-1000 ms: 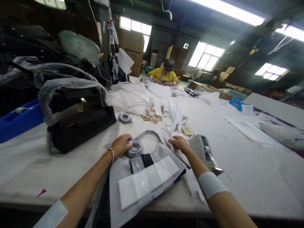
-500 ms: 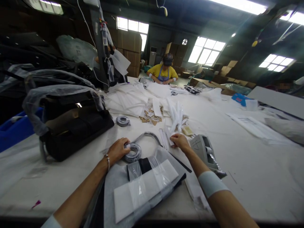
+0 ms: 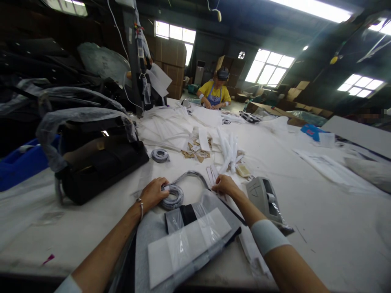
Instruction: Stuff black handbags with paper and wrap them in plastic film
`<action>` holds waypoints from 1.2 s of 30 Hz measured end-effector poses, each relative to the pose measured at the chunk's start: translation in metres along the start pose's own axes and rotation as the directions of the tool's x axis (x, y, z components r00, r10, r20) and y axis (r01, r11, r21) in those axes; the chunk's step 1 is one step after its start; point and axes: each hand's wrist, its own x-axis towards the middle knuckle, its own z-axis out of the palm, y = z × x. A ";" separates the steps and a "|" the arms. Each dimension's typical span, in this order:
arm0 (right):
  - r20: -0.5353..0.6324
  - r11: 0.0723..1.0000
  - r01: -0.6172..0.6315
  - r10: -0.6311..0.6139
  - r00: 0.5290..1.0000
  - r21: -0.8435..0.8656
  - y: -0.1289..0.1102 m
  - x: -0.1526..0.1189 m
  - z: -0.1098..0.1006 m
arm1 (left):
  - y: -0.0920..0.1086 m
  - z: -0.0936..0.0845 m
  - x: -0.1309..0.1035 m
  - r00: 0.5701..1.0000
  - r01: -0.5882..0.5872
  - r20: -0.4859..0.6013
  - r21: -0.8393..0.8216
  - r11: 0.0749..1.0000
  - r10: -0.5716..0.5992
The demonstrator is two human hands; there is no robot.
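My left hand (image 3: 155,193) is closed on the near edge of a coiled strap (image 3: 179,194) wrapped in clear film. The strap's loose end arcs right to a flat dark bag piece (image 3: 214,201) covered in translucent film. On top of that piece lies a white padded sheet (image 3: 189,248) under shiny plastic. My right hand (image 3: 226,185) is closed in a pinch beside some thin white strips (image 3: 210,175); what sits between its fingertips is hidden. To the right of that hand stands a grey tape dispenser (image 3: 263,198).
A black handbag (image 3: 113,162) with a wrapped handle stands at left, near a blue bin (image 3: 21,167). Another coil (image 3: 159,155), brown paper bits (image 3: 195,152) and white sheets (image 3: 165,130) lie beyond. Across the table a person in a yellow shirt (image 3: 226,94) works.
My right hand has moved slightly left and toward the strap's end; the white slip seen at its fingers is now mostly hidden. My left hand stays on the coil. The view has shifted slightly.
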 end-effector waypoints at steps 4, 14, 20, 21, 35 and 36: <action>0.058 0.995 -0.063 0.059 0.997 0.074 0.003 0.003 -0.003 | 0.001 0.000 0.000 1.000 -0.001 -0.004 0.003 1.000 0.001; -0.054 0.985 -0.003 0.012 0.998 0.174 -0.002 -0.019 -0.027 | 0.005 -0.002 -0.003 1.000 0.027 -0.013 0.011 1.000 -0.027; -0.066 0.929 0.172 -0.159 0.985 0.327 -0.037 -0.049 -0.047 | 0.008 -0.003 -0.007 0.998 0.061 -0.021 0.014 0.998 -0.061; -0.029 0.896 0.197 -0.202 0.979 0.398 -0.044 -0.055 -0.045 | 0.008 -0.004 -0.008 0.997 0.068 -0.027 0.017 0.998 -0.067; -0.308 0.683 0.729 -0.685 0.660 0.045 -0.120 -0.113 0.030 | 0.011 -0.008 -0.013 0.990 0.104 -0.104 0.033 0.994 -0.100; -0.302 0.682 0.729 -0.684 0.664 0.057 -0.121 -0.112 0.032 | 0.011 -0.007 -0.014 0.990 0.103 -0.103 0.032 0.994 -0.099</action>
